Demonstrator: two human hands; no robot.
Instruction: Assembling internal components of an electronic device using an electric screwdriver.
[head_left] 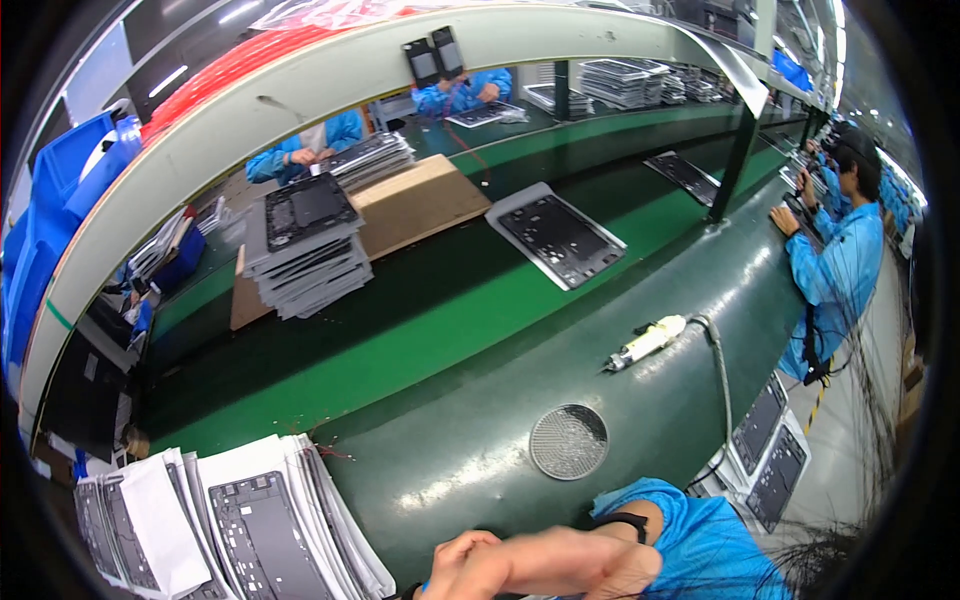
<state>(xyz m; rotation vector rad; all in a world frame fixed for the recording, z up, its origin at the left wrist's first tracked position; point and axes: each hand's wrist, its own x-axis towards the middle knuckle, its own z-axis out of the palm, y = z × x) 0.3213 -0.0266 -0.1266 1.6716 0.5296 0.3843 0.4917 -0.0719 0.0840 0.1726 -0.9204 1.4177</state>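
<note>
Both my hands are close together at the lower edge, over the near edge of the green bench. My left hand [462, 562] has its fingers curled in; whether anything is in them is hidden. My right hand [570, 562], below a black wristband and blue sleeve, reaches across toward the left one, its fingers smeared and partly covered. Beyond them a round metal dish of small screws [569, 442] rests on the bench. An electric screwdriver [648, 343] with a grey cable lies farther back. To the left stand stacked black tablet housings [262, 530] with white sheets between them.
A green conveyor [420, 345] runs past the bench, bearing a tablet housing on a pale tray [560, 238] and a tall stack of trays [305, 250]. A shelf beam [300, 85] on a dark post crosses above. Co-workers in blue sit opposite and at right [840, 265].
</note>
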